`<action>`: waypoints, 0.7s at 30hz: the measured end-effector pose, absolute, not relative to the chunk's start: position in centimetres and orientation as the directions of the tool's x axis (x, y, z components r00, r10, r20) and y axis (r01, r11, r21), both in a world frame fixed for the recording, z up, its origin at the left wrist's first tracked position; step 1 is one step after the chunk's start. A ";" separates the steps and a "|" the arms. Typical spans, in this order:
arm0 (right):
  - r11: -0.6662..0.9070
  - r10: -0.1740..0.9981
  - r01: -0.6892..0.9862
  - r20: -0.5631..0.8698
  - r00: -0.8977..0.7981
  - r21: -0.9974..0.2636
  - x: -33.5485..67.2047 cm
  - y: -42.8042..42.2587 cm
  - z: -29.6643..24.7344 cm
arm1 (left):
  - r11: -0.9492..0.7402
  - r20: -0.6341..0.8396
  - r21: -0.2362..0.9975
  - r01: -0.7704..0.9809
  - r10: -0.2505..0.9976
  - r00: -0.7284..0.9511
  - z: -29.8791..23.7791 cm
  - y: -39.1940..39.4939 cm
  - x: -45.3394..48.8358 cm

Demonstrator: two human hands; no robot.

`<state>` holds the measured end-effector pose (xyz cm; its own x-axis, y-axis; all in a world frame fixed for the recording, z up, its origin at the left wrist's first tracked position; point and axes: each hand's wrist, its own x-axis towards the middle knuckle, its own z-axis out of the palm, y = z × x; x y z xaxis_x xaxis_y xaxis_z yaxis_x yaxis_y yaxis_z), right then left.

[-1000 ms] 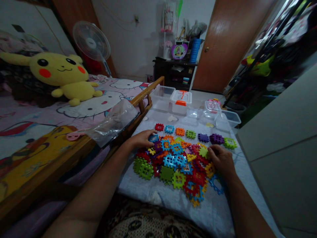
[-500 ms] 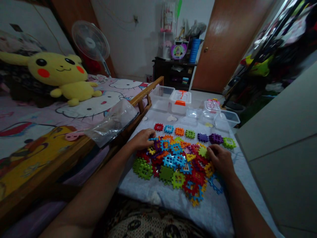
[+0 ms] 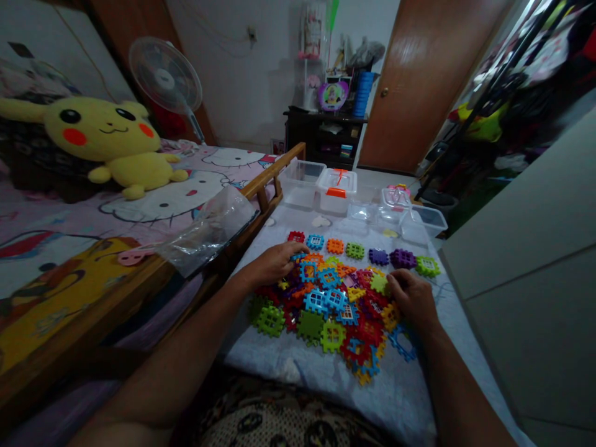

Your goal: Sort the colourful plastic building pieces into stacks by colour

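My left hand (image 3: 279,262) reaches over the far left of a heap of plastic interlocking building tiles (image 3: 333,301). Its fingers close on a blue building tile (image 3: 298,256), partly covered by the fingertips. At the heap's right side, my right hand (image 3: 413,295) is curled, thumb and forefinger at the edge of a lime green building tile (image 3: 379,284); its other fingers are hidden. Beyond the heap runs a row of single tiles: a red tile (image 3: 296,237), a light blue tile (image 3: 315,241), an orange tile (image 3: 335,246), a purple tile (image 3: 403,258) and others.
Clear plastic boxes (image 3: 302,180) and an orange-latched box (image 3: 336,192) stand at the cloth-covered table's (image 3: 298,372) far end. A wooden bed rail (image 3: 251,189) borders the left, with a plastic bag (image 3: 209,233) on it. A pale cabinet (image 3: 526,261) flanks the right.
My left hand has moved right and slightly away from me with the blue tile, toward the red tile in the row. My right hand stays by the lime green tile. The view shifts slightly.
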<state>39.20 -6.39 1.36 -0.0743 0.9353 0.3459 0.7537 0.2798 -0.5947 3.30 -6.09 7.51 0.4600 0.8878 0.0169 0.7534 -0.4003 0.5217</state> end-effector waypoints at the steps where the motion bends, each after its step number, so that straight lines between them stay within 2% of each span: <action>1: 0.278 0.936 0.754 0.346 -0.072 -0.596 39.2 -6.4 1.3 | -0.419 0.019 0.526 0.741 0.876 0.481 7.6 -6.1 3.5; 5: 0.266 0.942 0.748 0.330 -0.067 -0.608 39.3 -6.4 1.2 | -0.444 0.044 0.538 0.716 0.864 0.502 7.6 -6.1 3.9; 8: 0.269 0.941 0.745 0.330 -0.069 -0.611 39.3 -6.4 1.3 | -0.480 0.039 0.490 0.728 0.846 0.532 7.3 -6.0 4.1; 14: 0.276 0.937 0.748 0.343 -0.068 -0.604 39.2 -6.5 1.5 | -0.601 -0.080 0.399 0.692 0.729 0.679 7.3 -5.3 4.9; 21: 0.285 0.930 0.746 0.361 -0.065 -0.602 39.1 -6.5 1.6 | -0.588 -0.200 0.321 0.742 0.724 0.660 8.3 -4.6 5.9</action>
<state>39.15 -6.47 1.56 -0.0649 0.9304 0.3608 0.7461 0.2853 -0.6016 5.89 -4.65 8.31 0.6602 0.7241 -0.1996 0.7422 -0.5882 0.3211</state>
